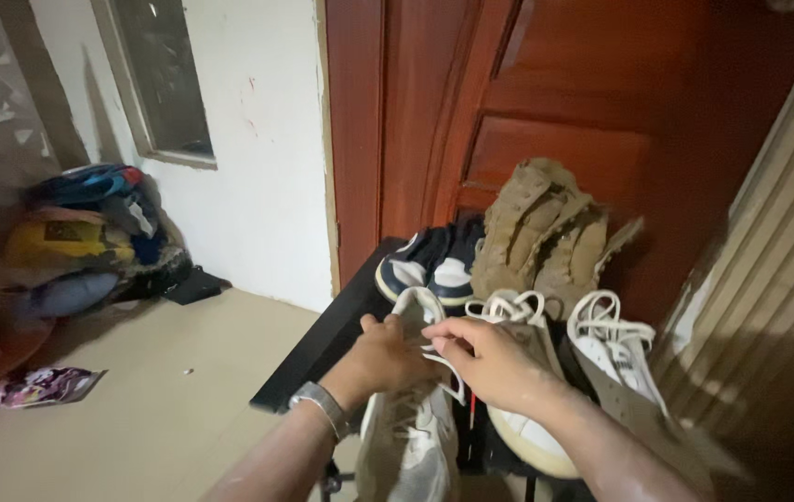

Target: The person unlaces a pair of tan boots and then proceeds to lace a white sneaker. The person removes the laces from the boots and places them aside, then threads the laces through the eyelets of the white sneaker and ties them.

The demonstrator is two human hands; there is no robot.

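Grey sneaker [408, 442]: closest to the lens, a pale grey shoe on the near edge of the black bench [318, 351], toe towards the viewer, tongue pointing away.
Left hand [388, 355]: fingers curled closed over the sneaker's collar, pinning the top of the shoe; a metal wristwatch [321, 406] sits on that wrist.
Right hand [485, 358]: thumb and fingertips pinched shut on a white lace [443, 364] of the same sneaker, just beside the left hand, almost touching it.
White-soled sneaker [527, 428]: lies right beside the grey one, under the right forearm, cream sole edge showing, its white laces looped up behind the hand.
White sneaker [615, 349]: further right, near the bench's right side, laces loose on top.
Navy and white pair [434, 265]: at the back of the bench, toes facing this way, well behind the hands.
Tan boots [546, 232]: tall laced pair leaning against the red-brown wooden door [564, 93], just right of the navy pair.
Floor [155, 390]: beige, to the left; a crumpled printed packet [44, 385] lies on it.
Far left corner: heap of colourful bags and clothes [81, 237] piled against the white wall [267, 139], below a dark window [165, 74].
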